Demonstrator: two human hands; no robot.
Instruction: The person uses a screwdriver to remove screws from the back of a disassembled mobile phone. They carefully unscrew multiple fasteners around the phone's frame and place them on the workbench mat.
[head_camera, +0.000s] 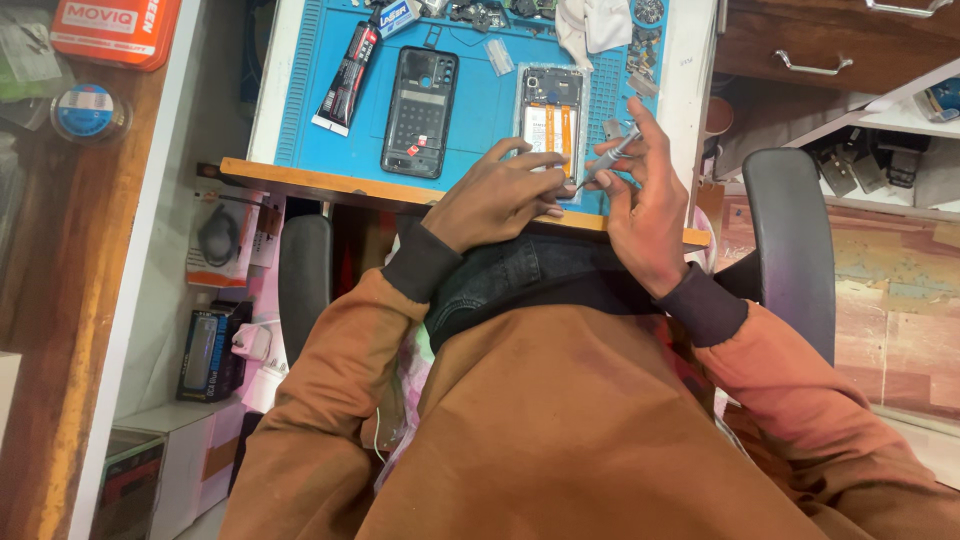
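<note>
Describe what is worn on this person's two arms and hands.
Both arms wear long rust-brown fabric sleeves ending in dark ribbed cuffs: left sleeve, right sleeve. The left hand and right hand are bare, with no gloves, rings or watch visible.

Both hands (497, 197) (640, 195) together (fingers curled)

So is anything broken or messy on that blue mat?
The phone under the hands is opened, its insides showing, and its black back cover lies apart to the left. Small loose parts are scattered at the mat's top right. The right hand holds a screwdriver to the phone; the left hand steadies it.
</note>
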